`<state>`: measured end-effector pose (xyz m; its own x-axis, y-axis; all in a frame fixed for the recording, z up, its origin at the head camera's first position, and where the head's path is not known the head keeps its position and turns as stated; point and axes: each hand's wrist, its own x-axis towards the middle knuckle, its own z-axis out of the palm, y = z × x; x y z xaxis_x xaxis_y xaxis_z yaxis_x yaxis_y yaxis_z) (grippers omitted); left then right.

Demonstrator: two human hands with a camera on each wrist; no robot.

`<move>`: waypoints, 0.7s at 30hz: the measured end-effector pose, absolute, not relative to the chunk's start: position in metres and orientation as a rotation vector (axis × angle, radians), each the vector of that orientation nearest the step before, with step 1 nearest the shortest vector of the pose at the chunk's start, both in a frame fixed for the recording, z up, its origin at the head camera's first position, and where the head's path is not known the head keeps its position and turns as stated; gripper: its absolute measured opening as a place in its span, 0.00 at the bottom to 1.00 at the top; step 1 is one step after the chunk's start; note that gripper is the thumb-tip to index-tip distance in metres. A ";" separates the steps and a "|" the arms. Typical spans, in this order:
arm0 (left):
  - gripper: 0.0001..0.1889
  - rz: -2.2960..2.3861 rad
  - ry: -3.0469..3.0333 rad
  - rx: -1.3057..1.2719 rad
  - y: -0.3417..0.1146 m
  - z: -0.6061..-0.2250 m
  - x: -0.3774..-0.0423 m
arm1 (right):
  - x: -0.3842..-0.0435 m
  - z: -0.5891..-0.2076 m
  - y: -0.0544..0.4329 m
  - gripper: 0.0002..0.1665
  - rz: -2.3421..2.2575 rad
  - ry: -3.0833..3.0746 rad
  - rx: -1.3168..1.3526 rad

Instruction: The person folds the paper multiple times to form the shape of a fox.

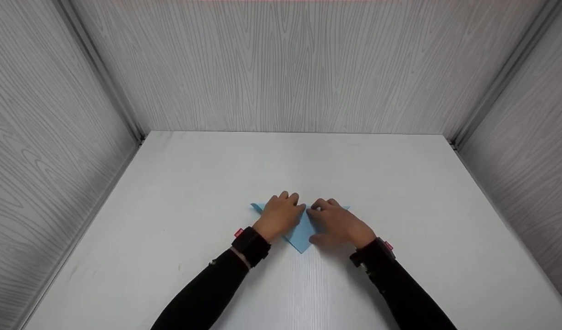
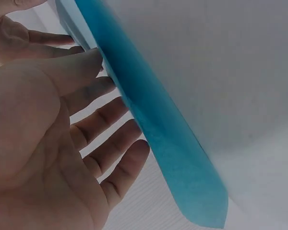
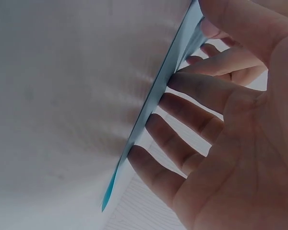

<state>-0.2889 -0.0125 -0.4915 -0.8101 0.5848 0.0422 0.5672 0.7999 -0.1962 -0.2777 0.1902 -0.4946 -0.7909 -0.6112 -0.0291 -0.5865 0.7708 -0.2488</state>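
A light-blue sheet of paper, folded to a downward-pointing triangle, lies on the white table. My left hand rests on its left part, the fingers reaching to the upper edge. On the right part, my right hand presses with its fingertips, the thumb apart near the lower right edge. Seen from the left wrist, the paper has a raised, curved flap beside the extended fingers. From the right wrist, the paper appears nearly edge-on, touched by several fingertips. Parts of the paper are hidden under both hands.
The white tabletop spreads around the paper on all sides. Grey wood-grain panels stand at the back, the left and the right. Both wrists carry black bands over dark sleeves.
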 end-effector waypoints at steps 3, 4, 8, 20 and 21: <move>0.20 0.251 -2.888 -0.903 -0.014 -0.493 -0.289 | -0.278 -0.495 0.190 0.41 -0.350 2.849 -0.980; 0.21 0.246 -2.889 -0.895 -0.015 -0.493 -0.288 | -0.278 -0.495 0.190 0.41 -0.349 2.846 -0.981; 0.22 0.226 -2.885 -0.878 -0.019 -0.494 -0.288 | -0.278 -0.494 0.191 0.41 -0.354 2.840 -0.991; 0.22 0.234 -2.848 -0.854 -0.040 -0.501 -0.287 | -0.277 -0.495 0.191 0.40 -0.352 2.851 -0.961; 0.22 0.231 -2.848 -0.852 -0.042 -0.501 -0.287 | -0.277 -0.495 0.191 0.40 -0.352 2.848 -0.953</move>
